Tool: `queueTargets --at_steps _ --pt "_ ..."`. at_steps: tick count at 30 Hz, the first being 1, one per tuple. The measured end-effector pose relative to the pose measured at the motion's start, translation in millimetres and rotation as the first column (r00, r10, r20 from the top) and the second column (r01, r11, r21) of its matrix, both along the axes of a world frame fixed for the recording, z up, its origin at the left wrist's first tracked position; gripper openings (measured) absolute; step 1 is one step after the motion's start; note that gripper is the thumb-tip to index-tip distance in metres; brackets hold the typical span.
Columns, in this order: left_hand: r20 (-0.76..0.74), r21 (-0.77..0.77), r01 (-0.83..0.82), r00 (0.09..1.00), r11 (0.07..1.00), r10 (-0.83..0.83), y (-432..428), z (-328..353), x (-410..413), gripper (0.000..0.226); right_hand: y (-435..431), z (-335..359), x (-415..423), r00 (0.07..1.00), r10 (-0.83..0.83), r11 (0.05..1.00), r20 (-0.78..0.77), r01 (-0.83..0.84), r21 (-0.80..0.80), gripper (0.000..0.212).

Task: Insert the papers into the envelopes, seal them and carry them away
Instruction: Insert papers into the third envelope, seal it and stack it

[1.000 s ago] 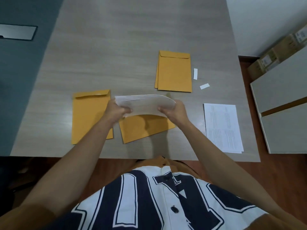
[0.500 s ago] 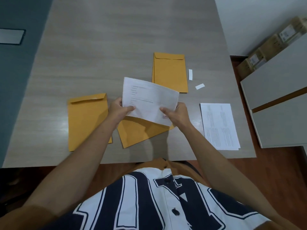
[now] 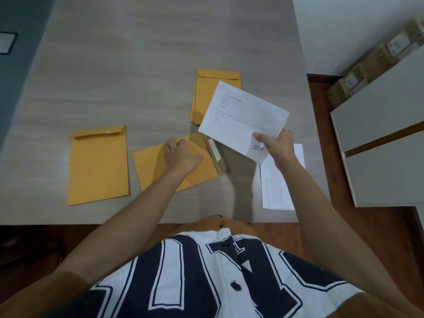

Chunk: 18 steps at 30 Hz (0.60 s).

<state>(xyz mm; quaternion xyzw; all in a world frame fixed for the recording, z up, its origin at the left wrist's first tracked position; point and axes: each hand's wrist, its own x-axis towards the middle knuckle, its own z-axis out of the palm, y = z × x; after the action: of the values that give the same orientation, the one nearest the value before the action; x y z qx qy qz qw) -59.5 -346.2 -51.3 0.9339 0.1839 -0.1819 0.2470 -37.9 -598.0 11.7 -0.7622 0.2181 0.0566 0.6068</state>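
My right hand (image 3: 276, 145) holds a folded white printed paper (image 3: 241, 115) above the table, gripping its near right corner. My left hand (image 3: 181, 154) rests on a tilted yellow envelope (image 3: 156, 171) in front of me, fingers at its open end, where the flap (image 3: 215, 154) lies folded back to the right. A second yellow envelope (image 3: 98, 166) lies flat to the left with its flap folded down. A small pile of yellow envelopes (image 3: 206, 88) lies farther back, partly hidden by the held paper. More printed sheets (image 3: 277, 189) lie at the right near edge.
The grey wooden table (image 3: 137, 65) ends close to my body. White cabinets (image 3: 385, 143) stand to the right across a strip of brown floor, with cardboard boxes (image 3: 376, 65) behind them. A dark wall lies left.
My left hand let go of the paper and dropped onto the middle envelope. The right hand carried the paper up and to the right by itself. The envelope's flap now shows.
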Motion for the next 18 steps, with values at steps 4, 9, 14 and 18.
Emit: queueTargets --at_steps 4,9,14,18 --pt "-0.037 0.094 -0.075 0.996 0.993 0.079 -21 -4 -2 0.097 -15 1 5 0.998 0.055 0.998 -0.013 -0.055 -0.006 0.020" --pt "-0.047 0.134 -0.107 0.992 0.985 0.114 -35 -11 -3 0.126 -31 0 9 0.989 0.138 0.987 -0.044 -0.142 -0.079 0.020" --pt "-0.037 0.138 -0.103 0.993 0.985 0.109 -37 -12 -4 0.123 -39 7 18 0.956 0.284 0.941 -0.075 -0.293 -0.169 0.024" --pt "-0.022 0.132 -0.088 0.996 0.987 0.091 -34 -13 -6 0.123 -38 14 27 0.923 0.368 0.875 -0.110 -0.384 -0.294 0.021"
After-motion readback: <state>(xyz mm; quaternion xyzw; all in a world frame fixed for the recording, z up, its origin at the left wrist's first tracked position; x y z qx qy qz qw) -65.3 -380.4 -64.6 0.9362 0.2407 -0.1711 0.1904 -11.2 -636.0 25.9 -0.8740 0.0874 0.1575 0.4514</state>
